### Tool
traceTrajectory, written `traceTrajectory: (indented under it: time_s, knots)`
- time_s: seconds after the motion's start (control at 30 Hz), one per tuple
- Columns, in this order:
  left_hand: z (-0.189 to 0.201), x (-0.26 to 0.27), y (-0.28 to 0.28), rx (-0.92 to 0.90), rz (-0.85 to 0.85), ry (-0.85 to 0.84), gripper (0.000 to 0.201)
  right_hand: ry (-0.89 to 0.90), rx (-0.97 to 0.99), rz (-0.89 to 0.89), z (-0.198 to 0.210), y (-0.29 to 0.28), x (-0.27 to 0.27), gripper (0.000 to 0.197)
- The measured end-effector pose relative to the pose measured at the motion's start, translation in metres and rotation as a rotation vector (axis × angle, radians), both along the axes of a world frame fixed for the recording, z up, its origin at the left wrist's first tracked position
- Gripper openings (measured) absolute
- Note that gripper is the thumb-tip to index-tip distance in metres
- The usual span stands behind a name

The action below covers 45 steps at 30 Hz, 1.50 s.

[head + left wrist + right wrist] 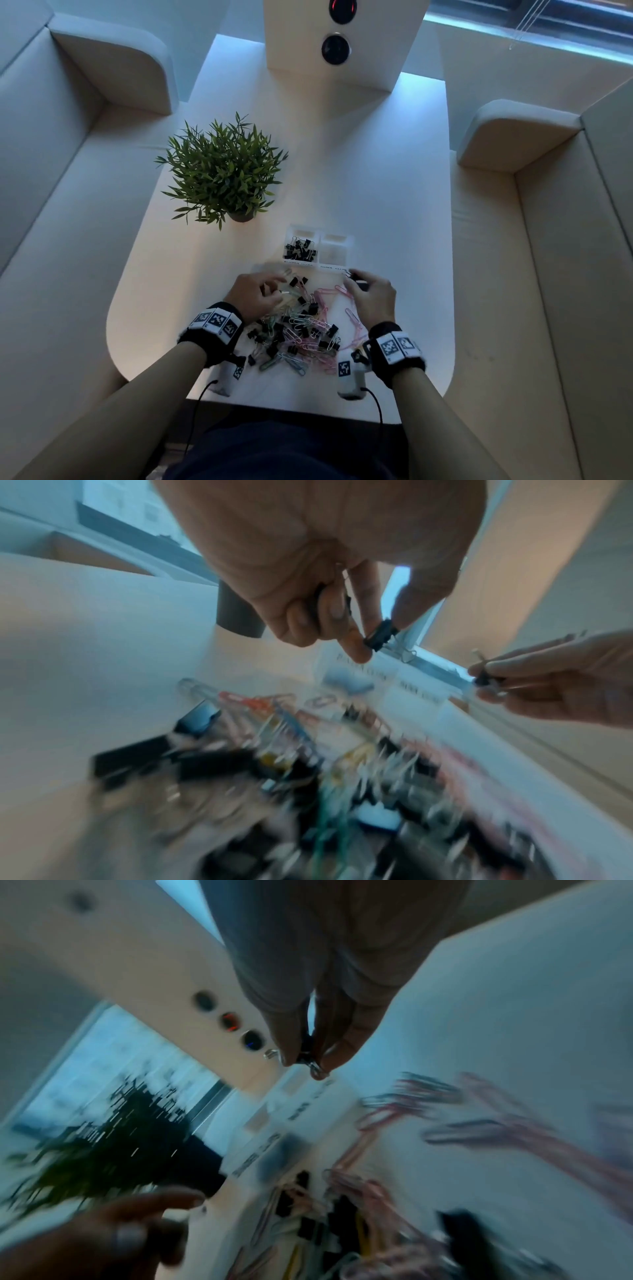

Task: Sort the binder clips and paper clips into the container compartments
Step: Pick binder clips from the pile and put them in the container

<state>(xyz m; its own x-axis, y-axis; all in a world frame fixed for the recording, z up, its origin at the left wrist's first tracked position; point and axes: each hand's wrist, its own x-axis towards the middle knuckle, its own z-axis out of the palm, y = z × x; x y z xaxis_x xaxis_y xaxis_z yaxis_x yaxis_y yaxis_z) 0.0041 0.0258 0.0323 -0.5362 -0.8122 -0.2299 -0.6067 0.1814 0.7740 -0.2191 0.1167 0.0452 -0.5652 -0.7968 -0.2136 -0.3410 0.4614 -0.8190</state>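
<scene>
The left hand (255, 294) pinches a black binder clip (378, 636) between thumb and forefinger; the right hand (371, 297) pinches another binder clip (306, 1057) at its fingertips. Between and below both hands, the pile of clips (301, 329) covers the desk (376, 164). Just beyond the fingers sits the container (349, 247), binder clips in its left compartment

The right hand (308, 1053) pinches a small binder clip (306, 1057) above blurred pink paper clips (479, 1110).
</scene>
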Motion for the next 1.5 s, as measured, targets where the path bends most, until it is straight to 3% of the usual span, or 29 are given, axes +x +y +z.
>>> traceTrajectory:
  time_s: [0.07,0.2,0.37,0.5,0.57,0.67,0.83,0.97,1.07,1.23,1.4,1.5]
  knots:
    - [0.009,-0.005,-0.006,0.046,0.11,0.055,0.016,0.113,-0.055,0.135,0.007,-0.026,0.013,0.025]
    - [0.032,-0.031,-0.031,0.061,0.212,0.105,0.035,0.297,-0.099,0.321,0.012,-0.074,0.035,0.025]
    - [0.041,-0.067,-0.067,-0.129,-0.052,-0.165,0.033,0.385,-0.024,0.354,0.013,-0.091,0.041,0.048]
    - [0.034,-0.084,-0.074,-0.156,-0.299,-0.383,0.026,0.41,-0.107,0.18,0.002,-0.057,0.029,0.032]
    - [0.031,-0.086,-0.073,-0.188,-0.437,-0.429,0.025,0.396,-0.065,0.226,-0.011,-0.035,0.03,0.022]
    - [0.026,-0.08,-0.07,-0.261,-0.537,-0.388,0.026,0.383,0.037,0.397,-0.021,-0.019,0.042,0.025]
    - [0.012,-0.053,-0.049,-0.392,-0.338,-0.166,0.038,0.426,0.133,0.592,-0.024,-0.029,0.058,0.03]
    - [-0.014,-0.035,-0.013,-0.33,-0.063,-0.146,0.021,0.483,0.176,0.659,-0.04,-0.039,0.061,0.028]
    - [-0.036,-0.037,0.003,-0.209,-0.129,-0.184,0.029,0.484,0.194,0.617,-0.046,-0.037,0.056,0.012]
    - [-0.05,-0.043,0.001,-0.153,-0.213,-0.231,0.017,0.487,0.236,0.553,-0.047,-0.025,0.053,0.008]
    - [-0.038,-0.041,-0.003,-0.109,-0.077,-0.183,0.035,0.415,0.211,0.412,-0.05,-0.021,0.046,0.009]
    - [-0.038,-0.035,-0.008,-0.108,-0.112,-0.159,0.015,0.324,0.171,0.27,-0.049,-0.012,0.035,0.009]
